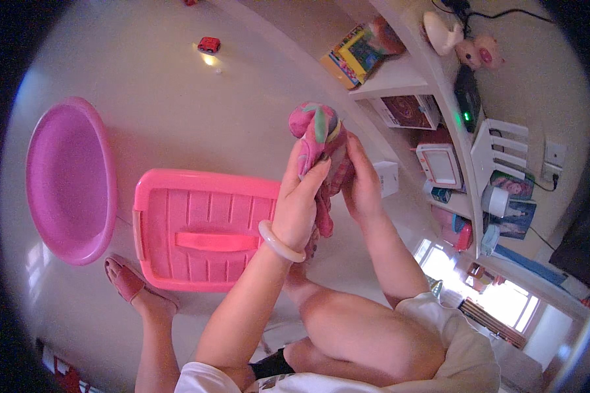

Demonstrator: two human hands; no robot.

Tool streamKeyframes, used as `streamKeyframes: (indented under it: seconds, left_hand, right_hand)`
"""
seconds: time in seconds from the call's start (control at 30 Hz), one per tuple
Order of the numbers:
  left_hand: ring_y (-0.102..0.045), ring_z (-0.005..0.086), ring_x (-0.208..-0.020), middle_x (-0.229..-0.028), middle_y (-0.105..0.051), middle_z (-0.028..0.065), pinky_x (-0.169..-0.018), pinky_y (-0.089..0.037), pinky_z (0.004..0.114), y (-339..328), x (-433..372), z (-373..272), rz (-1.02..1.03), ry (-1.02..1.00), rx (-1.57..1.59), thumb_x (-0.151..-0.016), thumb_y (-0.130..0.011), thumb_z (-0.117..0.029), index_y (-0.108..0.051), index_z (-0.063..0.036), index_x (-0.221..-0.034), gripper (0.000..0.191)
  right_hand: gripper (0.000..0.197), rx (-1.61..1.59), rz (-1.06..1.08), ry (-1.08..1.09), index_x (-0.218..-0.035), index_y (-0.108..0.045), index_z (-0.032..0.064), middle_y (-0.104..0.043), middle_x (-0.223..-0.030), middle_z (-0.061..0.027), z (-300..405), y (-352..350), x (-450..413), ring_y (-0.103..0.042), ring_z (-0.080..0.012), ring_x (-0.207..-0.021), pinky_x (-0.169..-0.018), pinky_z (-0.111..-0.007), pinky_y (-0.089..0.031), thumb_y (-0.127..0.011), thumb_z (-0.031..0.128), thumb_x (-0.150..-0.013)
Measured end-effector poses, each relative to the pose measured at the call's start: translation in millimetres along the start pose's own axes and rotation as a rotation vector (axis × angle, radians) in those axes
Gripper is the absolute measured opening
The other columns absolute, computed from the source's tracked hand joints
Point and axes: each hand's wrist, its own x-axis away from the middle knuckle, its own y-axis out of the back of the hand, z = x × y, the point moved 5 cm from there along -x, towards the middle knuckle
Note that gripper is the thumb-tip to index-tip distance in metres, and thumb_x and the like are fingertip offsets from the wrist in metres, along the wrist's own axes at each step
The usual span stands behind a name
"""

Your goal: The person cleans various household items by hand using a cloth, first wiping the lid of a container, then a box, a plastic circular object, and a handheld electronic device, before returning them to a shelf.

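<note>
A bunched pink cloth (335, 172) with green, yellow and grey patches is held up between both hands. My left hand (300, 196), with a pale bangle at the wrist, grips it from the left, thumb pressed on top. On its right side, my right hand (363, 182) closes around the bundle. Below the left hand and to its left lies a pink plastic storage-box lid (206, 196) with a raised handle. What the lid rests on is hidden.
A purple plastic basin (109, 196) stands on the floor at the left. Farther off lies a red toy car (209, 44). White shelving (403, 78) with boxes and toys runs along the right. A foot in a pink slipper (128, 282) is beside the lid.
</note>
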Motion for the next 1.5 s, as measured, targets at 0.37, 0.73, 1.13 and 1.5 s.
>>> streamKeyframes:
  seconds: [0.37, 0.73, 1.13, 1.5]
  left_hand:
    - [-0.045, 0.0157, -0.112, -0.124, -0.046, 0.0088, -0.096, -0.034, 0.028, -5, -45, -22, 0.047, -0.069, -0.041, -0.088, -0.047, -0.009, -0.031, -0.0025, -0.133, 0.048]
    - [-0.055, 0.0230, -0.092, -0.103, -0.058, 0.0127, -0.083, -0.043, 0.031, -38, -210, -38, 0.127, -0.392, -0.459, -0.079, -0.053, -0.009, -0.044, -0.0095, -0.122, 0.044]
    - [-0.054, 0.0324, -0.100, -0.108, -0.057, 0.0196, -0.087, -0.041, 0.035, 2, -222, -21, -0.009, -0.057, -0.470, -0.073, -0.047, -0.004, -0.043, -0.0114, -0.126, 0.053]
    - [-0.054, 0.0298, -0.101, -0.110, -0.056, 0.0187, -0.087, -0.041, 0.035, -4, -206, -45, 0.005, -0.069, -0.443, -0.075, -0.051, -0.009, -0.038, -0.0101, -0.130, 0.056]
  right_hand:
    - [0.074, 0.876, -0.579, 0.669, -0.129, -0.027, -0.0048, -0.037, -0.131, -0.0202, 81, 56, -157, -0.036, -0.0252, -0.122, -0.102, -0.034, -0.025, -0.070, 0.021, -0.075]
    - [0.087, 1.096, -0.472, 0.981, -0.130, -0.009, -0.0062, -0.039, -0.131, -0.0197, 105, 64, -212, -0.041, -0.0285, -0.119, -0.104, -0.039, -0.026, -0.066, -0.007, -0.065]
    - [0.086, 1.256, -0.859, 0.736, -0.115, -0.032, -0.0153, -0.043, -0.118, -0.0290, 95, 70, -227, -0.045, -0.0387, -0.109, -0.098, -0.041, -0.034, -0.077, 0.035, -0.063]
    - [0.083, 1.118, -0.715, 0.945, -0.116, -0.027, -0.0048, -0.037, -0.118, -0.0211, 97, 20, -191, -0.042, -0.0296, -0.110, -0.096, -0.039, -0.037, -0.083, 0.018, -0.059]
